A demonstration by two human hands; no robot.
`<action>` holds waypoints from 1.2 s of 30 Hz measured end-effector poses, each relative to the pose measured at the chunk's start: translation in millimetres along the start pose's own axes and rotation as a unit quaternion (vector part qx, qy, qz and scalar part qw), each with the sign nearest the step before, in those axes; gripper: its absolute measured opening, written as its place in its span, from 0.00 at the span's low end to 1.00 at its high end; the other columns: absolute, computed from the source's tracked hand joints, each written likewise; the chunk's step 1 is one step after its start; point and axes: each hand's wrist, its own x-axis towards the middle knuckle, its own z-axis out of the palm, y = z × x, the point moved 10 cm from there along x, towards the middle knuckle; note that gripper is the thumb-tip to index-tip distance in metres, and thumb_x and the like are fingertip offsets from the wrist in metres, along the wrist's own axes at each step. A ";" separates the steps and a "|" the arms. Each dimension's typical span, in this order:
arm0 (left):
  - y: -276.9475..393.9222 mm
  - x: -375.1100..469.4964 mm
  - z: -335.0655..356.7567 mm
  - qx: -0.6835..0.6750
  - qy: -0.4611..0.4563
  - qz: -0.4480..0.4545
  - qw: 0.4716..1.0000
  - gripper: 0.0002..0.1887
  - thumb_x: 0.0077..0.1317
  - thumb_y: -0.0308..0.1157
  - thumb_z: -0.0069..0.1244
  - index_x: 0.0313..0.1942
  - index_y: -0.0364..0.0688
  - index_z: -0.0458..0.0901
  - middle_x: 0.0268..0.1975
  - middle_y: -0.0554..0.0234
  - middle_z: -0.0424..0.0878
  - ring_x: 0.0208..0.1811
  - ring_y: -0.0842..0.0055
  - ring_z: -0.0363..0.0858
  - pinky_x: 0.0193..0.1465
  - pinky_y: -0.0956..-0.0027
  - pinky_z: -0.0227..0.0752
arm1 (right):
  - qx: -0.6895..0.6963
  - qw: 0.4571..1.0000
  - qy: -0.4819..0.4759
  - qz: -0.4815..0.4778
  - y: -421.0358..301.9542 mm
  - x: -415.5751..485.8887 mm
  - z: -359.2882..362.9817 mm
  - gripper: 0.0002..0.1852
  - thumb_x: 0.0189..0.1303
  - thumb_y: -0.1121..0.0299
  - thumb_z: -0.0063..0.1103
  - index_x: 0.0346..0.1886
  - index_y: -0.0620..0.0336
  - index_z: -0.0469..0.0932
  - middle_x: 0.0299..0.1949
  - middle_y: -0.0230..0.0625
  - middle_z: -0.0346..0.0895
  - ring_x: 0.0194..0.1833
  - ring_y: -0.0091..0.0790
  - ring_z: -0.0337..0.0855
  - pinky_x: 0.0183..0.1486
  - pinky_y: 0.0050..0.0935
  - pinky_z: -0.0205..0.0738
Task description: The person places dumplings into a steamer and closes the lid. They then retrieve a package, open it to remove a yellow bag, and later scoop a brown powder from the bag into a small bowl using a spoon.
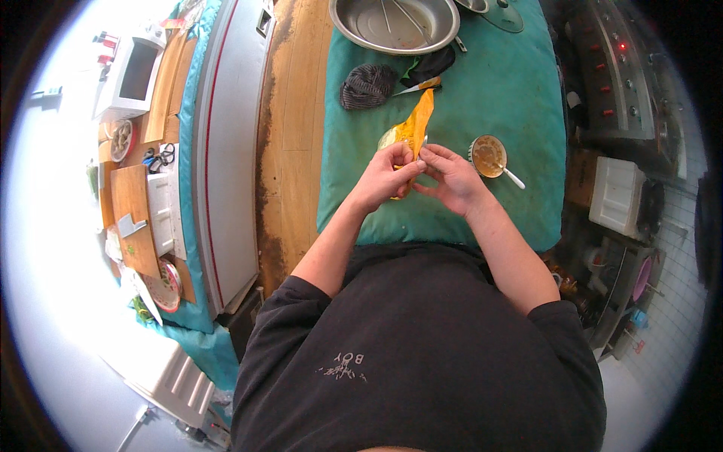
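Both hands meet over a green-covered table [508, 79], at a yellow plastic food packet [417, 121] held on edge. My left hand [390, 172] grips the packet from its left side, thumb pointing right. Close against it, my right hand [449, 172] pinches the packet's right edge between thumb and fingers. A small shiny bit shows above the right fingertips; what it is I cannot tell. Part of the packet is hidden behind the fingers. To the right of my right hand stands a bowl [488, 156] of brownish sauce, with a white-handled spoon [513, 176] resting in it.
A large steel basin [395, 25] holding thin metal utensils stands at the far end. Nearer lie a dark striped cloth bundle [368, 86], a knife [419, 86] and a black item [432, 65]. A glass lid [504, 17] is at far right. A side counter with a microwave [133, 70] runs left.
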 end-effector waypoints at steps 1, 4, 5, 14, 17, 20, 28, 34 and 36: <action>-0.6 -1.1 0.8 0.003 -0.001 -0.005 1.000 0.12 0.72 0.34 0.58 0.34 0.43 0.72 0.24 0.73 0.74 0.19 0.86 0.70 0.20 0.78 0.61 | -0.018 1.000 -0.010 -0.010 -2.6 -0.8 2.5 0.10 0.75 0.61 0.60 0.54 0.49 0.80 0.51 0.23 0.82 0.56 0.24 0.78 0.60 0.47 0.70; -4.0 -1.6 0.8 0.008 0.006 -0.027 1.000 0.11 0.74 0.36 0.56 0.35 0.43 0.73 0.23 0.73 0.73 0.19 0.86 0.70 0.20 0.77 0.61 | -0.112 0.992 -0.022 -0.050 -10.8 -0.7 8.7 0.11 0.76 0.61 0.57 0.55 0.52 0.80 0.49 0.25 0.82 0.53 0.22 0.78 0.58 0.37 0.71; -6.8 -1.1 -0.2 0.006 0.017 -0.040 0.999 0.11 0.75 0.37 0.55 0.35 0.42 0.74 0.22 0.73 0.73 0.19 0.85 0.70 0.20 0.77 0.61 | -0.174 0.981 -0.024 -0.076 -15.3 -0.4 11.6 0.11 0.77 0.62 0.55 0.55 0.53 0.80 0.48 0.26 0.82 0.52 0.22 0.78 0.57 0.34 0.71; 32.0 -3.2 -0.4 0.295 0.065 0.117 0.946 0.15 0.75 0.33 0.51 0.30 0.32 0.80 0.20 0.65 0.77 0.21 0.88 0.68 0.22 0.72 0.63 | -0.447 0.856 -0.020 -0.260 -49.6 -2.3 30.3 0.12 0.73 0.66 0.50 0.36 0.64 0.77 0.29 0.31 0.76 0.33 0.25 0.73 0.36 0.33 0.69; 48.4 -7.1 1.5 0.359 0.067 0.148 0.919 0.15 0.72 0.31 0.53 0.27 0.31 0.80 0.17 0.57 0.74 0.19 0.87 0.68 0.22 0.69 0.64 | -0.549 0.777 -0.004 -0.308 -67.3 -8.0 38.9 0.14 0.69 0.65 0.54 0.31 0.68 0.75 0.26 0.45 0.73 0.29 0.32 0.74 0.34 0.38 0.71; 62.9 -9.6 5.3 0.396 0.061 0.167 0.901 0.14 0.70 0.30 0.55 0.26 0.30 0.80 0.16 0.51 0.72 0.17 0.84 0.69 0.22 0.67 0.65 | -0.591 0.758 -0.011 -0.274 -70.7 -3.0 38.9 0.15 0.68 0.65 0.55 0.29 0.69 0.75 0.25 0.46 0.74 0.28 0.34 0.76 0.33 0.38 0.72; 77.6 -11.7 0.8 0.426 0.076 0.176 0.884 0.14 0.67 0.30 0.54 0.25 0.31 0.80 0.20 0.44 0.77 0.20 0.62 0.77 0.26 0.61 0.71 | -0.200 0.976 -0.056 -0.072 -20.3 19.5 36.9 0.12 0.73 0.63 0.50 0.35 0.57 0.79 0.30 0.25 0.77 0.28 0.23 0.75 0.31 0.27 0.71; 41.0 -0.1 -18.4 0.277 0.057 0.103 0.954 0.14 0.74 0.32 0.51 0.30 0.32 0.81 0.22 0.67 0.78 0.22 0.85 0.72 0.24 0.71 0.65 | -0.207 0.976 -0.061 -0.030 -9.1 14.2 38.9 0.17 0.80 0.53 0.48 0.40 0.54 0.77 0.31 0.24 0.74 0.28 0.20 0.70 0.31 0.24 0.66; 28.2 0.6 -28.5 0.243 0.077 0.076 0.964 0.15 0.75 0.34 0.51 0.31 0.33 0.81 0.24 0.70 0.80 0.22 0.82 0.74 0.25 0.70 0.66 | -0.175 0.977 -0.093 -0.075 -13.3 17.2 44.3 0.17 0.81 0.52 0.47 0.40 0.53 0.77 0.30 0.23 0.73 0.28 0.19 0.69 0.30 0.23 0.64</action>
